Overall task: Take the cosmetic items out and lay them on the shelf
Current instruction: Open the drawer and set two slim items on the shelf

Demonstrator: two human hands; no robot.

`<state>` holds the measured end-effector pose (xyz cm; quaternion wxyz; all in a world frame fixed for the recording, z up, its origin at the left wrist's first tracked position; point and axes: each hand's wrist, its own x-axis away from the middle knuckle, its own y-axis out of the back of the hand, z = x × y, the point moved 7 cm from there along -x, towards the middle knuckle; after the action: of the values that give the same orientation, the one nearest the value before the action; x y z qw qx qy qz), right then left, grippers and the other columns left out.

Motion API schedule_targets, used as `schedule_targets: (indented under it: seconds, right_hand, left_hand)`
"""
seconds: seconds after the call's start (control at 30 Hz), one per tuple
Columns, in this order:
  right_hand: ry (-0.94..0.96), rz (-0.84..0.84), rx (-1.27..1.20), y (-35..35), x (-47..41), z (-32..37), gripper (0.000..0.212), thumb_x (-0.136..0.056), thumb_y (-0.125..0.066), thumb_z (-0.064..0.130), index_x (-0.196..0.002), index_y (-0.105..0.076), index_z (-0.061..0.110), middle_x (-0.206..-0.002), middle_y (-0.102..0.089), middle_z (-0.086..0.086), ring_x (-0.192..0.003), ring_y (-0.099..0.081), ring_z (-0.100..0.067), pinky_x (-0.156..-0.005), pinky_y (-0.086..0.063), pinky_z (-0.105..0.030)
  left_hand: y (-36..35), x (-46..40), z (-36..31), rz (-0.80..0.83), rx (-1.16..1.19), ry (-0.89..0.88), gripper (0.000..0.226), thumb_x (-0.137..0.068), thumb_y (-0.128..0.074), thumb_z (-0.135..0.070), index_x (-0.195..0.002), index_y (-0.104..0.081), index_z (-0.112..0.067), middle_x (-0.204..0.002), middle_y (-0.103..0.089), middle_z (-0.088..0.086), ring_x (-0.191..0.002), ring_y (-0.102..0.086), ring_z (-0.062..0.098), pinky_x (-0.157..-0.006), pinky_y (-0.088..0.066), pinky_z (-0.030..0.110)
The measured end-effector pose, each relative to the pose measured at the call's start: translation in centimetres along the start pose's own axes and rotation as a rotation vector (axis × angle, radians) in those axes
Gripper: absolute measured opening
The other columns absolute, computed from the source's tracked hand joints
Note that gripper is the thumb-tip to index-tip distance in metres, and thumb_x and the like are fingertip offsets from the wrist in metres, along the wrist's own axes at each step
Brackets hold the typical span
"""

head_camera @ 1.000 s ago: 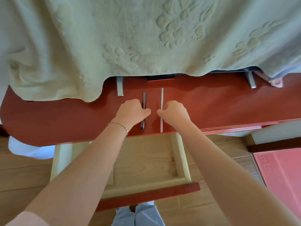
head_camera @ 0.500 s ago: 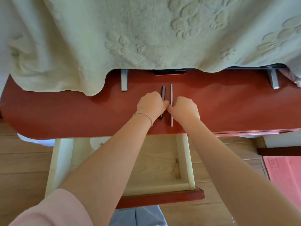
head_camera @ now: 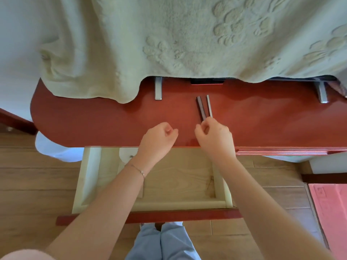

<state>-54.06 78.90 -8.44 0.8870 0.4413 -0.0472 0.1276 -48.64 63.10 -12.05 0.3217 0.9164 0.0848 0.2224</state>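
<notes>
Two slim cosmetic sticks are seen lying side by side on the red shelf [head_camera: 112, 121], a dark stick [head_camera: 201, 108] on the left and a pale stick [head_camera: 209, 106] just to its right, both pointing away toward the far edge. Their near ends are covered by the right hand [head_camera: 215, 136], whose fingertips are curled together over them; whether the sticks are actually pinched cannot be told. The left hand [head_camera: 159, 137] is held loosely curled and empty above the shelf, left of the sticks and apart from them. An open wooden drawer [head_camera: 178, 184] is shown below the near edge. A pale green blanket [head_camera: 169, 38] is draped over the far side.
</notes>
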Motion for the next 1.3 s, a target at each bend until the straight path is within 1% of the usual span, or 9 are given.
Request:
schedule_targets:
  seconds: [0.1, 0.2, 0.4, 0.5, 0.63, 0.8, 0.93, 1.07, 1.3]
  right_hand:
    - [-0.12, 0.422, -0.138, -7.2, 4.8, 0.3, 0.019, -0.088, -0.048, 0.027, -0.073, -0.057, 0.02, -0.062, -0.059, 0.004, -0.052, -0.049, -0.01, -0.049, -0.041, -0.022]
    - [-0.35, 0.737, -0.324, -14.5, 7.8, -0.8, 0.019, -0.09, -0.05, 0.022, -0.096, -0.062, 0.01, -0.074, -0.063, -0.002, -0.064, -0.056, -0.013, -0.062, -0.052, -0.028]
    - [-0.634, 0.63, -0.485, -22.0, 6.9, -2.3, 0.026, -0.085, -0.057, 0.023, -0.108, -0.055, 0.011, -0.094, -0.059, -0.008, -0.076, -0.057, -0.02, -0.063, -0.054, -0.031]
    - [-0.685, 0.571, -0.534, -23.6, 6.6, -2.4, 0.008, -0.086, -0.051, 0.013, -0.083, -0.056, 0.008, -0.077, -0.056, -0.01, -0.063, -0.053, -0.024, -0.057, -0.045, -0.032]
    - [-0.681, 0.588, -0.515, -24.5, 6.7, -2.3, 0.013, -0.083, -0.048, 0.007, -0.074, -0.057, 0.008, -0.075, -0.059, -0.014, -0.069, -0.059, -0.031, -0.063, -0.049, -0.039]
    - [-0.676, 0.706, -0.595, -20.6, 7.0, -2.0, 0.007, -0.09, -0.055, 0.006, -0.084, -0.057, 0.003, -0.07, -0.059, -0.01, -0.053, -0.051, -0.017, -0.044, -0.04, -0.023]
    - [-0.693, 0.845, -0.661, -15.7, 8.3, -2.4, 0.004, -0.09, -0.057, 0.006, -0.091, -0.059, 0.003, -0.075, -0.064, -0.008, -0.058, -0.056, -0.014, -0.05, -0.049, -0.021]
    - [-0.626, 0.863, -0.652, -10.7, 9.8, -2.0, 0.01, -0.089, -0.058, 0.007, -0.079, -0.059, 0.007, -0.068, -0.066, -0.004, -0.054, -0.059, -0.01, -0.051, -0.05, -0.019]
    - [-0.444, 0.696, -0.68, -3.4, 8.4, 0.7, 0.012, -0.092, -0.052, 0.004, -0.088, -0.063, 0.001, -0.072, -0.066, -0.009, -0.058, -0.059, -0.014, -0.051, -0.052, -0.02]
  left_hand:
    - [0.2, 4.1, 6.5, 0.105, 0.056, 0.158, 0.024, -0.088, -0.047, -0.032, -0.076, -0.061, -0.016, -0.066, -0.066, -0.004, -0.058, -0.058, 0.005, -0.071, -0.052, 0.036]
    - [0.6, 5.7, 13.4, 0.083, 0.022, 0.344, 0.022, -0.09, -0.046, -0.027, -0.087, -0.06, -0.01, -0.086, -0.06, 0.004, -0.069, -0.054, 0.012, -0.064, -0.046, 0.034]
    - [0.8, 5.3, 20.5, -0.032, 0.13, 0.568, 0.038, -0.093, -0.044, -0.024, -0.128, -0.044, -0.008, -0.091, -0.058, 0.002, -0.068, -0.053, 0.016, -0.061, -0.044, 0.031]
    - [0.4, 5.1, 21.4, -0.064, 0.215, 0.604, 0.042, -0.093, -0.04, -0.016, -0.134, -0.04, -0.01, -0.109, -0.057, 0.008, -0.072, -0.053, 0.02, -0.061, -0.044, 0.029]
    - [0.2, 5.1, 20.8, 0.002, 0.288, 0.573, 0.031, -0.094, -0.038, -0.017, -0.118, -0.057, -0.015, -0.089, -0.06, 0.003, -0.071, -0.052, 0.016, -0.063, -0.042, 0.028]
    - [0.7, 6.5, 18.7, 0.146, 0.382, 0.539, 0.016, -0.09, -0.052, -0.018, -0.08, -0.063, -0.016, -0.083, -0.066, 0.006, -0.072, -0.061, 0.018, -0.067, -0.053, 0.03]
    - [0.6, 7.9, 15.0, 0.39, 0.584, 0.546, 0.011, -0.088, -0.06, -0.012, -0.08, -0.063, -0.004, -0.067, -0.064, 0.004, -0.05, -0.055, 0.007, -0.052, -0.047, 0.016]
    - [1.6, 8.3, 10.6, 0.595, 0.416, 0.401, 0.014, -0.086, -0.064, -0.016, -0.076, -0.064, -0.008, -0.07, -0.069, 0.001, -0.053, -0.061, 0.004, -0.052, -0.046, 0.014]
    - [4.8, 6.4, 3.2, 0.597, 0.344, 0.153, 0.013, -0.086, -0.063, -0.015, -0.073, -0.064, -0.012, -0.064, -0.066, -0.008, -0.057, -0.062, 0.005, -0.055, -0.048, 0.016]
